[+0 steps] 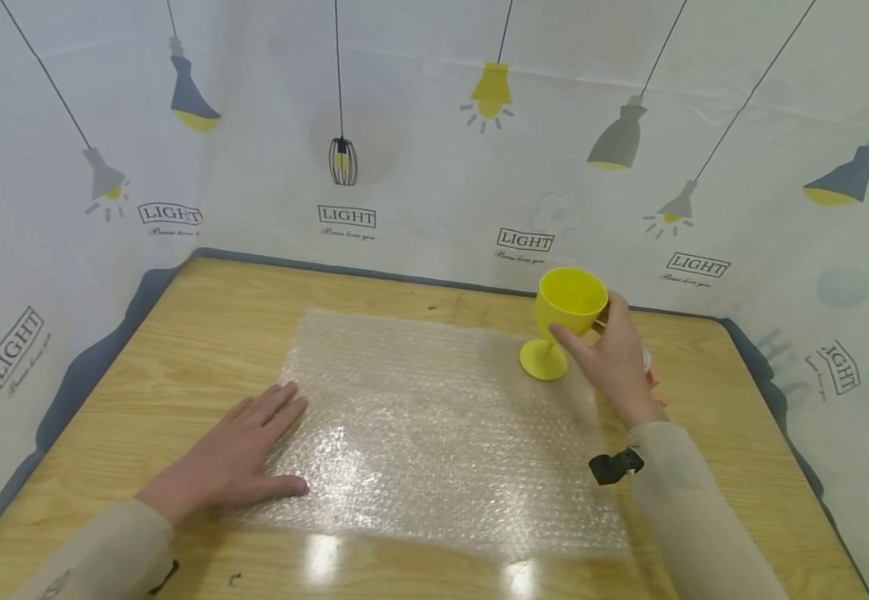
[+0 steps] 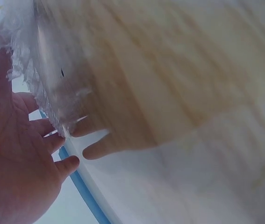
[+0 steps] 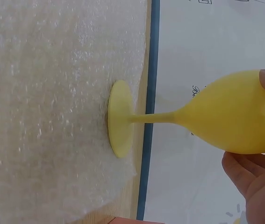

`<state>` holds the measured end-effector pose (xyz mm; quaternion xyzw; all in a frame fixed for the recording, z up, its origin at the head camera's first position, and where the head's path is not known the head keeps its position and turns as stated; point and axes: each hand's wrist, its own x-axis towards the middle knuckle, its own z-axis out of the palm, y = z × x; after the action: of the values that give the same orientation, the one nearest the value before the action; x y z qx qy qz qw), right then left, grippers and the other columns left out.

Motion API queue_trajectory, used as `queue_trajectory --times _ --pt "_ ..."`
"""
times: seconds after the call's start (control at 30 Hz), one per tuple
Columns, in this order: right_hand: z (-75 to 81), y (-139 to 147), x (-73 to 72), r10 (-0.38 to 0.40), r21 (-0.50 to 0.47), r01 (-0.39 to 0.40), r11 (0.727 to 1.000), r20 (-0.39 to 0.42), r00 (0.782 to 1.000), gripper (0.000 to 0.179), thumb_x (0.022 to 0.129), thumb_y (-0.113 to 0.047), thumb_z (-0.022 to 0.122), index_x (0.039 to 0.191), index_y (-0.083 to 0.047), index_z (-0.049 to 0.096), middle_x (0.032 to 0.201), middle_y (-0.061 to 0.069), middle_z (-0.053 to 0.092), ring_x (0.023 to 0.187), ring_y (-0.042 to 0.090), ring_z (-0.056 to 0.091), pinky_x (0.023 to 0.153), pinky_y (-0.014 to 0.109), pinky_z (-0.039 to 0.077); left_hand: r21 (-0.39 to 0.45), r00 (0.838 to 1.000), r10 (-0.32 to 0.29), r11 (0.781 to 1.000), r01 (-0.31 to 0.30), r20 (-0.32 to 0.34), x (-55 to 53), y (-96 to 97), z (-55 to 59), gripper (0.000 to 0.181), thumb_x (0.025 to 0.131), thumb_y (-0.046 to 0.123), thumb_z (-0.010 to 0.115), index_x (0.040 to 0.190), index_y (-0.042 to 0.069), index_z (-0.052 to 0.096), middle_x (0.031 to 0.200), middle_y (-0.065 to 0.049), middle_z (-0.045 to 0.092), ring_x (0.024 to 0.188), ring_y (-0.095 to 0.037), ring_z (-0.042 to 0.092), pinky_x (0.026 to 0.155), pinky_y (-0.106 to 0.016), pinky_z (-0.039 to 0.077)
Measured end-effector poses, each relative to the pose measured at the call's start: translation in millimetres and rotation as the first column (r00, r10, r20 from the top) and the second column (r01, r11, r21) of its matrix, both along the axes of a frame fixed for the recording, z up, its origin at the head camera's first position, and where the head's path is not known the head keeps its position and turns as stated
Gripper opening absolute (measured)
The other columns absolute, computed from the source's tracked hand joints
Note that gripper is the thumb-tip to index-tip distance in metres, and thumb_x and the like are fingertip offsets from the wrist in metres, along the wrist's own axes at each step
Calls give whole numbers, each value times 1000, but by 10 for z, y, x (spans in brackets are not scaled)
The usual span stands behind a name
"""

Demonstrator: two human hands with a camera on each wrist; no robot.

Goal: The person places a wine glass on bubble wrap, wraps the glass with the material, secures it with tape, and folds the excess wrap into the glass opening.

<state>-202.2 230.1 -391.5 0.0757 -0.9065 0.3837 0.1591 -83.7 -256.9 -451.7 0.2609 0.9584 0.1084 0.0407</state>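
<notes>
Observed at far right of bubble wrap [image 1: 419, 433]: yellow goblet [image 1: 563, 323], roughly upright, bowl mouth up. Gripped round the bowl with the right hand [image 1: 616, 358], thumb on the near side, other fingers on the right and far side; held above stem height, with stem and foot left uncovered. In right wrist view, foot seen at the surface of the wrap, close to its far edge; cannot tell how much weight borne there.

Left hand [image 1: 232, 458]: laid palm down at left edge of wrap, fingers extended, thumb set well apart toward the near side. Nothing gripped there. Fingertips over the wrap's border in head view; cannot tell pressing force.

Wrap spread mostly flat across the middle of tabletop [image 1: 142, 375], glossy, with bright reflections at near left; ragged edge visible beside left hand in left wrist view.

Also noted: orange-red item [image 1: 654, 379] on tabletop, just right of right hand, largely hidden behind it; cannot identify. Black strap [image 1: 616, 467] at right wrist. Beyond tabletop, white backdrop [image 1: 419, 108] printed with hanging lamps and "LIGHT" labels.
</notes>
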Motion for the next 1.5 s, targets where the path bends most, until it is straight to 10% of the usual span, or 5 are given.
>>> queue_trajectory --times 1.5 --pt "-19 -388 232 160 -22 -161 987 -37 986 74 89 -21 84 146 1 41 136 19 56 123 36 59 104 59 52 -5 1000 -22 1000 22 3 -133 189 -28 111 87 78 59 160 -1 31 168 -25 21 154 -46 21 124 -63 21"
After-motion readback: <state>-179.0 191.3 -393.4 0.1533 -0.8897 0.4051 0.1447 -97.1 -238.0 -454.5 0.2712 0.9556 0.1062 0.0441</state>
